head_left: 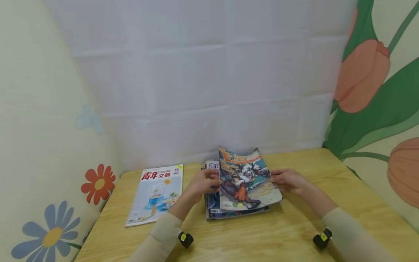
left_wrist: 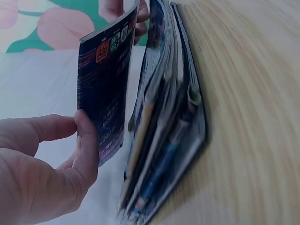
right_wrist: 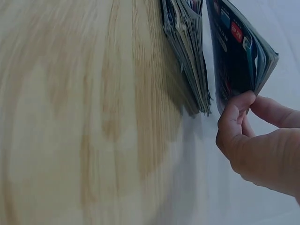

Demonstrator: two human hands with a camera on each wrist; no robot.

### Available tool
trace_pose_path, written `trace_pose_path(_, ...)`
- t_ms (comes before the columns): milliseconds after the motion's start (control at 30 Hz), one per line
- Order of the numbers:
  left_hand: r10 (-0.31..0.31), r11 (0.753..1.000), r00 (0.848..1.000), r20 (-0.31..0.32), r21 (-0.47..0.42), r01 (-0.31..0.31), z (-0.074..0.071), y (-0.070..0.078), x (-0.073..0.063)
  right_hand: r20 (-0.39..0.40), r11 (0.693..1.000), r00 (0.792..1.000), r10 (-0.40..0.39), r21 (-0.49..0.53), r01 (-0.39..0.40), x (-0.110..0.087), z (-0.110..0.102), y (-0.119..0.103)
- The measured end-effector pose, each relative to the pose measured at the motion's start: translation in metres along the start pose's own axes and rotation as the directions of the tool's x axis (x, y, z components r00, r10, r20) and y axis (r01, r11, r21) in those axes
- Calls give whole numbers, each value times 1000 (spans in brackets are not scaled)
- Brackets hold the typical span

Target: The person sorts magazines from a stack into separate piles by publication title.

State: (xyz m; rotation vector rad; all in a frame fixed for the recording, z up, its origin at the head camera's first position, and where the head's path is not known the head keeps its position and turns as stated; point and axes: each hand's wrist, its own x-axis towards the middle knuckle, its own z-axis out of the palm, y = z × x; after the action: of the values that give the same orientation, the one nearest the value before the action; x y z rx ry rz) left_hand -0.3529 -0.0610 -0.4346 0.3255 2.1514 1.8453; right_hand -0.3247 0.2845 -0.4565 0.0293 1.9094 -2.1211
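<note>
Both hands hold one magazine with an illustrated cover, tilted and raised above a magazine stack. Its left edge is pinched between thumb and fingers of my left hand. At the opposite edge, my right hand pinches it the same way. The left wrist view shows the lifted magazine's dark back cover apart from the stack's page edges. In the right wrist view a gap also separates the held magazine from the stack.
Another magazine, with red title characters and a pale blue cover, lies flat on the wooden table to the left. A white cloth hangs behind the table. Flower-painted walls stand at both sides.
</note>
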Motion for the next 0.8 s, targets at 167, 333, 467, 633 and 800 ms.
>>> trace_pose_path(167, -22, 1000, 999, 38, -14, 23, 13, 3, 9, -10, 1000, 1000, 9, -25, -9, -6, -16, -2)
trace_pose_path(333, -52, 997, 996, 67, -51, 56, 31, 5, 19, -21, 1000, 1000, 2, -16, -3, -15, -32, -3)
trace_pose_path(467, -75, 994, 995, 66, -71, 80, 46, 5, 26, -8, 1000, 1000, -22, -5, 22, -21, -47, -2)
trace_pose_path(633, -66, 993, 995, 75, -92, 73, 63, 2, 37, -3, 999, 999, -41, -3, 41, -23, -72, 1)
trace_pose_path(800, -50, 989, 995, 83, -134, 61, 80, 4, 46, 4, 997, 997, -72, -21, 72, -27, -93, -1)
